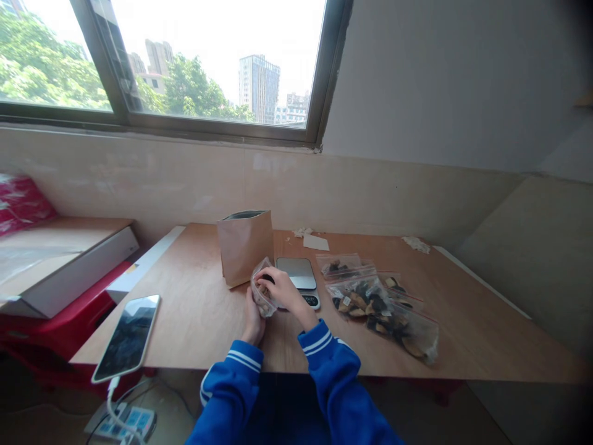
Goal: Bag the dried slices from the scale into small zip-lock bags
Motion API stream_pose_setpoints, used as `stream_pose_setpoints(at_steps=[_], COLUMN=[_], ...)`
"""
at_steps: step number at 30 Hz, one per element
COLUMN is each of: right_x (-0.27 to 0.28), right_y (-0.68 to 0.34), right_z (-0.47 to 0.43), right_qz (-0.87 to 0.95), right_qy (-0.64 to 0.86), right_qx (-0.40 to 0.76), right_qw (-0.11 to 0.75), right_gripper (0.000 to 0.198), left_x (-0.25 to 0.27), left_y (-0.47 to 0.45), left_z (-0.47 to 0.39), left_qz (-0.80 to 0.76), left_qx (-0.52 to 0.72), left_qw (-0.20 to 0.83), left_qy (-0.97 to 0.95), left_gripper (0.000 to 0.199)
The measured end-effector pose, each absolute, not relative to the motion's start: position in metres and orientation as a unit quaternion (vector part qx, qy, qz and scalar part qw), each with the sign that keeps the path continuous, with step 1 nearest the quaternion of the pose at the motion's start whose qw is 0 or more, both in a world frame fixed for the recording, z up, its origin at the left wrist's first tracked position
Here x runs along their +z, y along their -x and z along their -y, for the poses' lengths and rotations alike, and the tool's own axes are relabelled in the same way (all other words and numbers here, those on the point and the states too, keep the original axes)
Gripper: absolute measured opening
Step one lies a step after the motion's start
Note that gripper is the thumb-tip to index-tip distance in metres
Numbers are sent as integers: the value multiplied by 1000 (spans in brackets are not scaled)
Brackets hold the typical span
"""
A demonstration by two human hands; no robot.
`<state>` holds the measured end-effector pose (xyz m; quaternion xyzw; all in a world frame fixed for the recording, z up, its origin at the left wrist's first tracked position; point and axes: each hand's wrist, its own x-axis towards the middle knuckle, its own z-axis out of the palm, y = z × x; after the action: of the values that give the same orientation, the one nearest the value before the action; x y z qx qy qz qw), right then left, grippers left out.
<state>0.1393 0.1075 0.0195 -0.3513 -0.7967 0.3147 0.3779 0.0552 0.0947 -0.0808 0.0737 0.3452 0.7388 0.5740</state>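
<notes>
My left hand point(253, 322) and my right hand point(280, 288) together hold a small clear plastic bag point(262, 290) with dark and tan pieces inside, just above the wooden table point(199, 309). The right hand's fingers pinch the bag's upper edge; the left hand grips it from below. Directly behind the bag stands an open brown paper pouch point(245, 245). A small digital scale point(298, 276) lies flat to the right of my hands.
Several filled clear zip bags point(375, 303) lie in a row to the right of the scale. A smartphone point(126, 337) on a charging cable overhangs the table's left front corner. A white box point(55, 266) sits on red furniture at left.
</notes>
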Motion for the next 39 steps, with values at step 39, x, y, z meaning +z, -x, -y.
stream_pose_setpoints(at_steps=[39], right_x=[121], right_y=[-146], right_z=[-191], right_qz=[636], right_qy=[255], right_qx=[488], right_qw=[540], right_gripper=[31], left_x=[-67], left_y=[-55], left_z=[-87], left_qz=[-327], left_qx=[706], left_qw=[628], left_qy=[-35], left_gripper=[39])
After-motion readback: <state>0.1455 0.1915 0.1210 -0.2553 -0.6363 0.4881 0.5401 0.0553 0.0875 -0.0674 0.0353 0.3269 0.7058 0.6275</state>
